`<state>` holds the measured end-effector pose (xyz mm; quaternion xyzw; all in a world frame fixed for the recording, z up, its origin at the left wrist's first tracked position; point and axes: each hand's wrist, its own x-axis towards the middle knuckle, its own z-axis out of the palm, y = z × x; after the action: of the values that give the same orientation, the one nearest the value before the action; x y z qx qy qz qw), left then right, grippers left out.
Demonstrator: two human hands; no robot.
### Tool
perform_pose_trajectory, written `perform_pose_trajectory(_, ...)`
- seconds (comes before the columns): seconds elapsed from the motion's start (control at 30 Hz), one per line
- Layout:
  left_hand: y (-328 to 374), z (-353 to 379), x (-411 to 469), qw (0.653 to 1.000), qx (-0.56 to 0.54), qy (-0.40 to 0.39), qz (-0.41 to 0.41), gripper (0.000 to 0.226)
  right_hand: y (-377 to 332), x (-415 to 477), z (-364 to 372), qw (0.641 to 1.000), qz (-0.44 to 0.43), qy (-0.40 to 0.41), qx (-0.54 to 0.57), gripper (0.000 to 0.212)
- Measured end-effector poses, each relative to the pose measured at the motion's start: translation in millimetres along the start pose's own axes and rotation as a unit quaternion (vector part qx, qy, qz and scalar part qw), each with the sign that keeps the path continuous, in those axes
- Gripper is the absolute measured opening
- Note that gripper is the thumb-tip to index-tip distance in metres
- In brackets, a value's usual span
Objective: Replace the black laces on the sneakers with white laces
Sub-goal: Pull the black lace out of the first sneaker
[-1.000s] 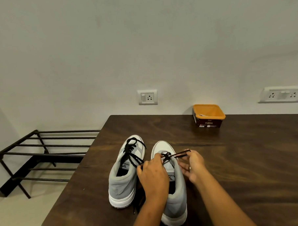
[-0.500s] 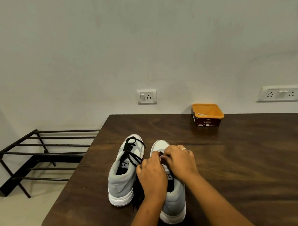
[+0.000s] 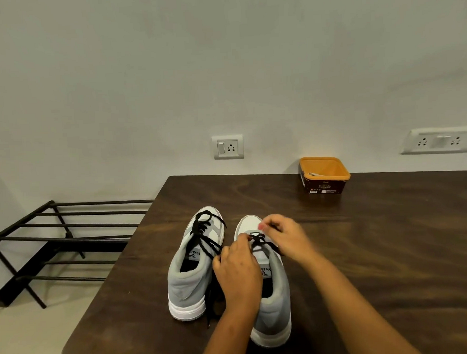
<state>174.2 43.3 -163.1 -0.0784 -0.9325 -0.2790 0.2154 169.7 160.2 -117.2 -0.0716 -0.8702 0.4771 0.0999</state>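
Two grey and white sneakers stand side by side on the dark wooden table [image 3: 377, 250], toes pointing away from me. The left sneaker [image 3: 195, 266] is fully laced in black. The right sneaker [image 3: 272, 290] has its black lace [image 3: 259, 242] only at the lower eyelets near the toe. My left hand [image 3: 238, 273] rests on that shoe's left side, its fingertips pinching the lace. My right hand [image 3: 286, 237] is curled over the toe end, fingertips pinching the lace near the front eyelets. A loose black lace end [image 3: 210, 306] hangs between the shoes.
An orange tub [image 3: 324, 175] with something white inside stands at the back of the table by the wall. A black metal shoe rack [image 3: 58, 238] sits on the floor to the left. The table's left and near edges are close to the shoes.
My right hand, which pulled a lace end out to the right, moved in over the toe and now pinches the lace at the front eyelets. My left hand barely moved.
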Motion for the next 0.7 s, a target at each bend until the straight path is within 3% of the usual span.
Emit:
perform_pose_trajectory(0.07,0,-1,0,1.000,-0.013,-0.007,0.000,0.013,-8,-1,6,0.970,-0.054,-0.083,-0.224,0.015)
perform_pose_trajectory(0.13,0,-4,-1,1.000,-0.026,-0.014,-0.006,0.012,-20,-2,7,0.939,-0.053,-0.085,-0.329,0.021)
perform_pose_trajectory(0.27,1,-2,-1,1.000,-0.021,0.011,-0.003,0.015,-25,-2,0,0.944,-0.054,-0.068,-0.318,0.019)
perform_pose_trajectory(0.4,-2,0,-1,1.000,-0.024,-0.007,-0.010,0.014,-12,-2,-5,0.935,-0.057,-0.120,-0.330,0.013)
perform_pose_trajectory(0.47,-3,1,-1,0.999,-0.029,-0.015,-0.016,0.017,-2,-3,-3,0.976,-0.053,-0.068,-0.199,0.012)
perform_pose_trajectory(0.5,-2,0,-1,0.999,-0.033,-0.013,-0.018,0.017,1,-5,-4,0.997,-0.022,-0.014,-0.067,0.016)
perform_pose_trajectory(0.53,-2,0,-1,0.999,-0.035,-0.007,-0.018,0.016,3,-8,-5,0.993,0.028,0.049,0.102,0.020)
perform_pose_trajectory(0.57,-2,0,-1,0.999,-0.037,-0.002,-0.016,0.015,6,-11,-8,0.950,0.081,0.102,0.284,0.023)
perform_pose_trajectory(0.6,-2,0,-1,0.999,-0.036,0.004,-0.013,0.014,8,-13,-11,0.877,0.116,0.149,0.443,0.025)
perform_pose_trajectory(0.67,-2,1,-1,0.999,-0.029,0.013,-0.011,0.014,9,-15,-18,0.745,0.146,0.201,0.620,0.027)
perform_pose_trajectory(0.7,-2,1,-1,1.000,-0.022,0.016,-0.007,0.015,8,-16,-19,0.704,0.142,0.205,0.665,0.029)
